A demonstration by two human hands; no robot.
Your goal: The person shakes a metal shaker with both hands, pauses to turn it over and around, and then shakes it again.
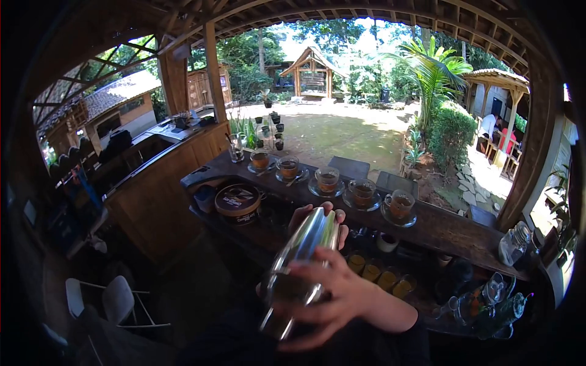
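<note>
I hold a shiny metal shaker point(305, 244) tilted in front of me with both hands. My right hand point(345, 299) wraps around its lower, wider part, with the forearm coming in from the right. The fingers of my left hand point(339, 229) curl over its far top end; the rest of that hand is hidden behind the shaker. Just beyond, several glass cups of amber tea point(363, 192) stand on saucers in a row along the dark wooden bar counter point(445, 229).
A round brown tin point(238, 201) sits on the lower shelf at the left. Small glasses of yellow liquid point(378, 277) stand below the counter, with glass jars point(513, 244) and bottles at the right. A white chair point(116, 299) is at lower left. A garden lies beyond.
</note>
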